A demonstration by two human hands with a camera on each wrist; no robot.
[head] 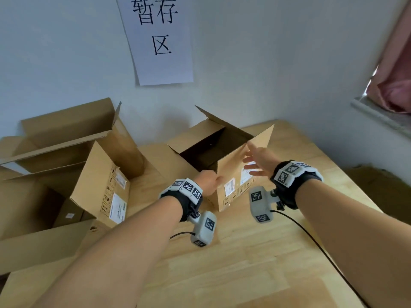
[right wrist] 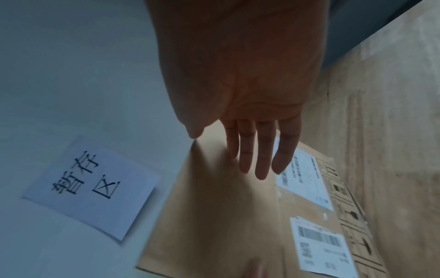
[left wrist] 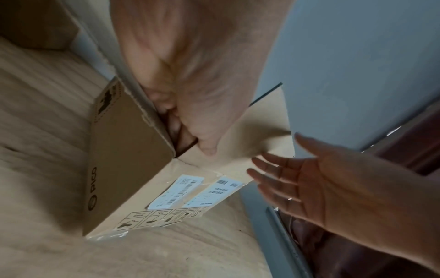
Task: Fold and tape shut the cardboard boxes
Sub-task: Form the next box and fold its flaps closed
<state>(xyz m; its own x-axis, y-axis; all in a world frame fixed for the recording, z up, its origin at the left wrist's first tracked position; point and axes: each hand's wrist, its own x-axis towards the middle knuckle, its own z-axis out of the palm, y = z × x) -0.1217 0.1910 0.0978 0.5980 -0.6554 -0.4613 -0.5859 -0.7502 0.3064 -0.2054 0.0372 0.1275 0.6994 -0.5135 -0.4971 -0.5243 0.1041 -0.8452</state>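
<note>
While left hand (head: pixel 208 182) grips box (head: pixel 233 174), right hand (head: pixel 259 162) nears.

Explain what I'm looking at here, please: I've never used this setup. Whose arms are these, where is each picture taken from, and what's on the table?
No machine here: a person works with two bare hands, wearing marker-covered wrist bands that each carry a small camera. The wide picture comes from a head camera looking down; the other two look along each hand.

On the wooden table stands an open cardboard box, its flaps still up. The left hand grips the near corner at the flap's edge, thumb outside and fingers tucked in. The right hand is flat, fingers straight, at the raised near flap; whether it touches is unclear.

More open boxes sit to the left. A paper sign hangs on the wall. I see no tape.
</note>
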